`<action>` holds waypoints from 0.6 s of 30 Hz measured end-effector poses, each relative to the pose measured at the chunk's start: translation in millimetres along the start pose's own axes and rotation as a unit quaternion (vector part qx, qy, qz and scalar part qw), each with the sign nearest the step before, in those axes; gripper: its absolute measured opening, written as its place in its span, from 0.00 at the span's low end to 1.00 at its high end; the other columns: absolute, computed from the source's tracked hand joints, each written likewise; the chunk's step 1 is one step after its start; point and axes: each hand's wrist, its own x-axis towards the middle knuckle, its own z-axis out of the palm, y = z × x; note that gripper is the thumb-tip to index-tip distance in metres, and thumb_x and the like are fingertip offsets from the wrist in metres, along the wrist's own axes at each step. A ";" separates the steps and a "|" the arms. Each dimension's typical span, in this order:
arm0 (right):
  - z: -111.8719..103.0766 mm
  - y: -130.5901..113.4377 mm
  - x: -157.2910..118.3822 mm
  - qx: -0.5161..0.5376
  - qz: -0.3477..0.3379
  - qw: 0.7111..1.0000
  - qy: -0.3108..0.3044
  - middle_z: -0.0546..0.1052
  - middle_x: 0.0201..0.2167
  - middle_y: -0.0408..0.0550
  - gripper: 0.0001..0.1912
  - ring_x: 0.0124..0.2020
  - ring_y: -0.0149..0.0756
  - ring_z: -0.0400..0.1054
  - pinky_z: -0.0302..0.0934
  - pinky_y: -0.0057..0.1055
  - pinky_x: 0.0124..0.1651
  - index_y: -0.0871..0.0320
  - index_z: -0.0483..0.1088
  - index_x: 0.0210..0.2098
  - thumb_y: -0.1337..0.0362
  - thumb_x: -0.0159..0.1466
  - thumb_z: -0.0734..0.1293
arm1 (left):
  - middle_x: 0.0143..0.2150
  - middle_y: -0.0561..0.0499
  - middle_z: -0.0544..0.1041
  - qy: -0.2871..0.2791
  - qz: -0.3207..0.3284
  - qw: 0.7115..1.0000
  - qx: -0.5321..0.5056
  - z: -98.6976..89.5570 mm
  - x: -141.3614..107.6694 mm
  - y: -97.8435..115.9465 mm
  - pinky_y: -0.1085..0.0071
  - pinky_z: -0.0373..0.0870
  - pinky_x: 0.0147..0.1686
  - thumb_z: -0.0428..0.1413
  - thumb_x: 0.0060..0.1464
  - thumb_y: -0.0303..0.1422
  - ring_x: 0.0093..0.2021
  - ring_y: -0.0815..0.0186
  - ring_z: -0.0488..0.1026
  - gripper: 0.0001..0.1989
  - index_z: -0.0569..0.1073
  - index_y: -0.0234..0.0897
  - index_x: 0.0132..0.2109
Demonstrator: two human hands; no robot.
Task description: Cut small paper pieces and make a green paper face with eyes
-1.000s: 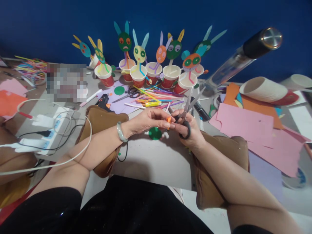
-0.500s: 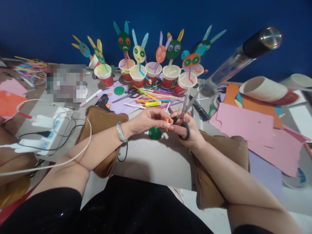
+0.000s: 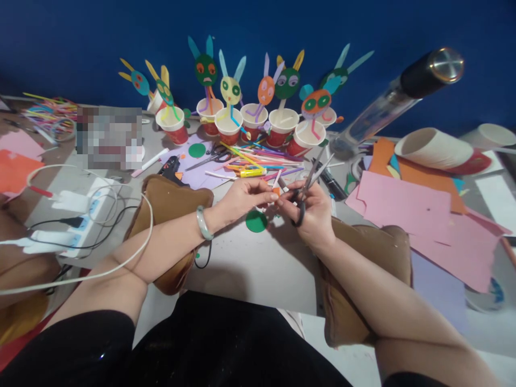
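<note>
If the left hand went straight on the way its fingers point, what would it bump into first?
Most likely the right hand: its fingertips lie ahead, beside the small orange piece that the left hand pinches. They look close to touching, though one view leaves depth unclear.

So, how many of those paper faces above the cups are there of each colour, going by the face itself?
Green faces: 3
Orange faces: 2
Blue or teal faces: 2
Yellow face: 1
Total: 8
</note>
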 end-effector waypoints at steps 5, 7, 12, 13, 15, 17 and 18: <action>2.4 0.4 -0.8 -0.007 -0.007 1.000 0.005 0.79 0.26 0.38 0.26 0.25 0.33 0.75 0.70 0.29 0.29 0.51 0.68 0.41 0.56 0.52 0.83 | 0.26 0.53 0.76 0.011 0.008 1.000 -0.003 0.1 0.6 0.2 0.73 0.68 0.32 0.70 0.48 0.38 0.28 0.72 0.71 0.13 0.77 0.33 0.30; 2.2 1.6 -0.5 -0.012 -0.006 1.000 0.006 0.80 0.27 0.39 0.26 0.25 0.33 0.75 0.70 0.30 0.29 0.52 0.68 0.41 0.56 0.52 0.83 | 0.26 0.53 0.76 0.013 0.006 1.000 -0.010 0.4 0.6 0.0 0.74 0.68 0.32 0.69 0.48 0.37 0.28 0.73 0.71 0.12 0.77 0.33 0.30; 1.4 3.4 -0.2 -0.011 -0.010 1.000 -0.001 0.80 0.27 0.39 0.28 0.26 0.34 0.76 0.72 0.30 0.31 0.52 0.68 0.41 0.56 0.50 0.84 | 0.26 0.54 0.76 0.007 -0.009 1.000 -0.022 0.0 1.9 -2.3 0.74 0.67 0.31 0.68 0.48 0.36 0.27 0.73 0.70 0.11 0.76 0.33 0.30; 1.4 3.7 -0.3 -0.012 -0.011 1.000 -0.004 0.79 0.27 0.39 0.28 0.26 0.34 0.76 0.72 0.30 0.31 0.52 0.68 0.41 0.56 0.50 0.84 | 0.26 0.54 0.76 0.005 -0.008 1.000 -0.024 -0.6 2.4 -2.7 0.74 0.67 0.31 0.68 0.49 0.35 0.27 0.74 0.71 0.11 0.75 0.33 0.30; 1.3 4.5 -0.5 -0.018 -0.020 1.000 -0.003 0.79 0.27 0.39 0.27 0.26 0.34 0.76 0.72 0.31 0.30 0.52 0.68 0.42 0.56 0.51 0.83 | 0.26 0.54 0.76 0.004 -0.009 1.000 -0.024 -2.3 3.3 -3.1 0.75 0.67 0.31 0.67 0.49 0.35 0.27 0.74 0.71 0.11 0.74 0.33 0.29; 1.1 5.5 -0.5 -0.026 -0.040 0.999 0.009 0.80 0.29 0.40 0.25 0.26 0.34 0.75 0.73 0.31 0.30 0.51 0.67 0.43 0.55 0.54 0.82 | 0.27 0.53 0.77 -0.002 -0.025 0.999 -0.021 -4.3 3.8 -2.9 0.75 0.68 0.32 0.66 0.51 0.34 0.28 0.74 0.71 0.11 0.74 0.33 0.29; 0.9 6.0 -0.4 -0.029 -0.054 0.998 0.017 0.81 0.31 0.41 0.24 0.26 0.34 0.75 0.73 0.32 0.31 0.51 0.66 0.44 0.55 0.56 0.81 | 0.27 0.52 0.77 -0.008 -0.039 0.999 -0.019 -5.2 3.9 -2.6 0.75 0.68 0.33 0.66 0.52 0.33 0.28 0.74 0.72 0.10 0.74 0.32 0.30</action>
